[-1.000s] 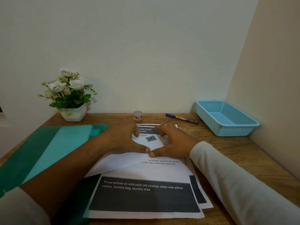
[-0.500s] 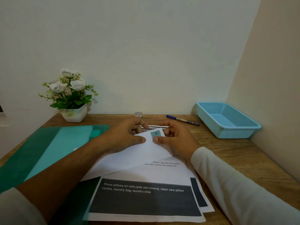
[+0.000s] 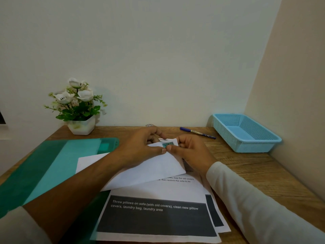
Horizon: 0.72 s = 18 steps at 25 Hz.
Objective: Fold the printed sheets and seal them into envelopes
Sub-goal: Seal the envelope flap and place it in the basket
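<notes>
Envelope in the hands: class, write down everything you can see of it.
The envelope is plain white paper, flat, unmarked but for a small teal sticker near its far corner. It slants across the printed sheets, far end seemingly lifted. The left hand and right hand pinch it at the sticker, thumbs meeting.
</notes>
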{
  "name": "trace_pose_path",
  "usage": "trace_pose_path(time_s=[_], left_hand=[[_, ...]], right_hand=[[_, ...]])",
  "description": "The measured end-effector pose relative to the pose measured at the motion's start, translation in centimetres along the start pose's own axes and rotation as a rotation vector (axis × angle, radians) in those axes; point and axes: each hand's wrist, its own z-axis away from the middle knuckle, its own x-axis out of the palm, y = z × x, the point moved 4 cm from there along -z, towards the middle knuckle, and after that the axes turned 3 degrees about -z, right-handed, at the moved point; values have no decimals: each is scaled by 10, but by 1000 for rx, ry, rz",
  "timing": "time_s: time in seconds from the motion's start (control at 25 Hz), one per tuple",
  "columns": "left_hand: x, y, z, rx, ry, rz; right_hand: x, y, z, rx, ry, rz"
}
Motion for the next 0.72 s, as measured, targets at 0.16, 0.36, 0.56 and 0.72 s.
trace_pose_path(time_s=[0.16,0.36,0.56,0.72], left_hand=[[-7,8,1,64,0,-59],[-12,20,5,128,-19,-173],[-30,21,8,94,23,-167],[-36,22,12,41,8,-125]], right_hand=[[2,-9,5,2,-39,37],[-13,-26,17,-95,-9,376],[-62,-49,42,-153,171,475],[-112,-56,73,-124,336,384]])
